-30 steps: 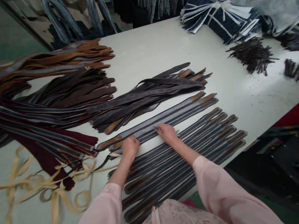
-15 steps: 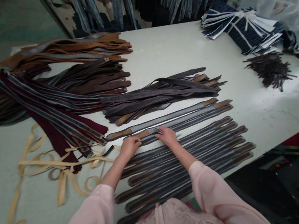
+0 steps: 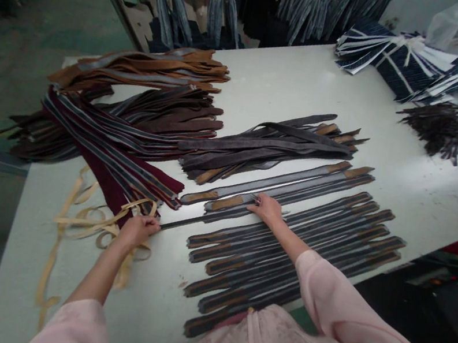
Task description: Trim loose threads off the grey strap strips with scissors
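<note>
My left hand pinches the end of a narrow dark strip, stretched over the white table toward the fabric bands. Beside that hand lie curled cream tapes. My right hand is closed on a slim light tool whose kind I cannot make out, and rests on a grey fabric band with dark edges. Just beyond it lies another grey band with a tan patch at its end. Several similar dark bands lie side by side nearer my body.
Maroon striped strips, brown strips and rust-coloured strips are heaped at the left. A loose dark bundle lies mid-table. Farther right are a tied navy bundle and dark scraps. A metal rack with hanging fabric stands behind.
My left hand has moved left and toward me from the bands, drawing the narrow dark strip out toward the cream tapes. My right hand stays on the bands. The view has shifted left.
</note>
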A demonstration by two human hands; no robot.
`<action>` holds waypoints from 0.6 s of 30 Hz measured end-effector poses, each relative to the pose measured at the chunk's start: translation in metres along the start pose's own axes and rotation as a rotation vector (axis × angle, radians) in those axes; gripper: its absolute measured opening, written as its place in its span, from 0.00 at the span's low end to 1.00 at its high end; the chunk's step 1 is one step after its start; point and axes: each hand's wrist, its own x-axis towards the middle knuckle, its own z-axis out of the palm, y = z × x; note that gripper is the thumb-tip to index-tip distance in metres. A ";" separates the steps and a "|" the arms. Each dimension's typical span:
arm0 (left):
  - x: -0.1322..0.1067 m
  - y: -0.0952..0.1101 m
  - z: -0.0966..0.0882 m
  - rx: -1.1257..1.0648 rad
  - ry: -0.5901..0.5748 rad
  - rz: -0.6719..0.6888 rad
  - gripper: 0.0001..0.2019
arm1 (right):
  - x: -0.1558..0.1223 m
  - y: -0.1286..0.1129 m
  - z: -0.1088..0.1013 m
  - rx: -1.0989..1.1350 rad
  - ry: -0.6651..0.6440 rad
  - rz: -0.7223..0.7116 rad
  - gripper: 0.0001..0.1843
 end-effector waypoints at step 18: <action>-0.020 -0.072 -0.010 -0.213 0.085 -0.066 0.14 | -0.020 -0.089 0.034 0.105 -0.061 -0.250 0.10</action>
